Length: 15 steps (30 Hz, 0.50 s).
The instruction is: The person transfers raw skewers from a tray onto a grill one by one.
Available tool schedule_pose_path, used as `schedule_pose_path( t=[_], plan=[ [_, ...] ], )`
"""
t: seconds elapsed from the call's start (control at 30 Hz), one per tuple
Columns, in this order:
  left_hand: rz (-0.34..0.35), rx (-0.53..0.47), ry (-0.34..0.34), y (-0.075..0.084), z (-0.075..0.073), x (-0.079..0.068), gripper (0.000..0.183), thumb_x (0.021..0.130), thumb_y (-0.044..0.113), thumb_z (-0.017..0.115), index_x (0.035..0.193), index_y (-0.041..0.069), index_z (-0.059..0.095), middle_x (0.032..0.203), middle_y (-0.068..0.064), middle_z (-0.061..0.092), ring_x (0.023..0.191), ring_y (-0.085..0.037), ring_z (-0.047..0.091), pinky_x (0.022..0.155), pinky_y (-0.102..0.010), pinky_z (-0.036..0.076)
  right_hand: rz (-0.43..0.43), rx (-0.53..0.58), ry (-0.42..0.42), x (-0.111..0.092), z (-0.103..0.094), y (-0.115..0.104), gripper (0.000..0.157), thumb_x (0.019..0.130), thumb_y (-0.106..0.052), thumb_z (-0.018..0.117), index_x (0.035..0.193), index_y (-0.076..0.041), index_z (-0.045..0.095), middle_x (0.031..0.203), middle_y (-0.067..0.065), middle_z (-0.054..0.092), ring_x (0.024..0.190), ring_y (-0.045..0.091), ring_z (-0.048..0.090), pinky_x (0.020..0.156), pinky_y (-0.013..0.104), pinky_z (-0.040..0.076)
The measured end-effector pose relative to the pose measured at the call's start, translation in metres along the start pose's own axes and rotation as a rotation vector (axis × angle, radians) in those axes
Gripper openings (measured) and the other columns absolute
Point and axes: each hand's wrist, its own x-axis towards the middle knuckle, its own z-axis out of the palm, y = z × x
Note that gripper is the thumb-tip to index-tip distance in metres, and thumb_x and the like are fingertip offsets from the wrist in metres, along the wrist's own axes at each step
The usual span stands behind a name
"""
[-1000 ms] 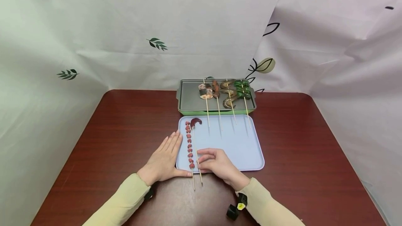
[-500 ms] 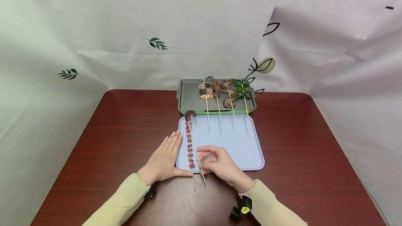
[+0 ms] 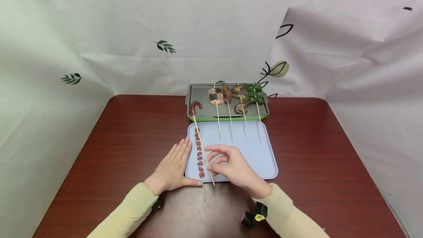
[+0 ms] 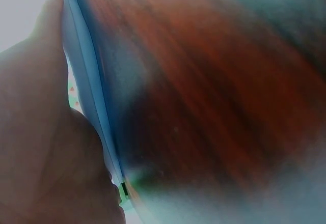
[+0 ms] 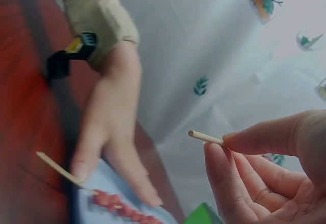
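My right hand (image 3: 234,167) pinches the wooden stick of a tentacle skewer (image 3: 195,109), tilted to the left. Its dark red, curled tentacle is over the front left part of the grill pan (image 3: 203,94); whether it touches the pan I cannot tell. In the right wrist view the stick's end (image 5: 206,137) pokes out between thumb and finger. My left hand (image 3: 173,168) lies with straight fingers on the left edge of the pale blue tray (image 3: 241,157). Beside it on the tray is a skewer of small red pieces (image 3: 199,153), its stick jutting over the front rim.
On the pan lie a fish skewer (image 3: 216,96), a brown-orange skewer (image 3: 226,94), a shrimp skewer (image 3: 241,98) and a green pepper skewer (image 3: 255,94), sticks reaching over the tray. The reddish-brown table (image 3: 314,157) meets white curtains (image 3: 198,28) behind.
My right hand has moved up and forward, carrying the tentacle skewer from over the tray to the pan's left front. The left hand has stayed in place.
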Motion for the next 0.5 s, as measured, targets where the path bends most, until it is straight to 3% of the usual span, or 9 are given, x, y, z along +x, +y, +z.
schedule_pose_path(
  t=[0.13,0.5],
  plan=[
    [-0.011,0.016,-0.025,0.001,-0.001,0.000,0.135,0.073,0.095,0.048,0.157,-0.008,0.024,0.165,-0.024,0.016,0.153,-0.035,0.015,0.122,-0.046,0.015,-0.028,-0.038,0.024,0.007,-0.007,-0.015,0.048,0.090,0.002,0.069,0.137,0.001,0.061,0.108,0.020,0.066,0.088,0.044,0.070,0.072,0.040,0.061],
    [-0.008,0.030,-0.045,0.005,-0.010,0.000,0.134,0.074,0.091,0.055,0.156,-0.010,0.025,0.164,-0.025,0.020,0.152,-0.037,0.017,0.122,-0.048,0.018,-0.062,-0.091,0.126,0.050,-0.032,-0.036,0.050,0.088,0.008,0.068,0.137,-0.002,0.063,0.106,0.017,0.066,0.082,0.029,0.073,0.072,0.041,0.062]
  ],
)
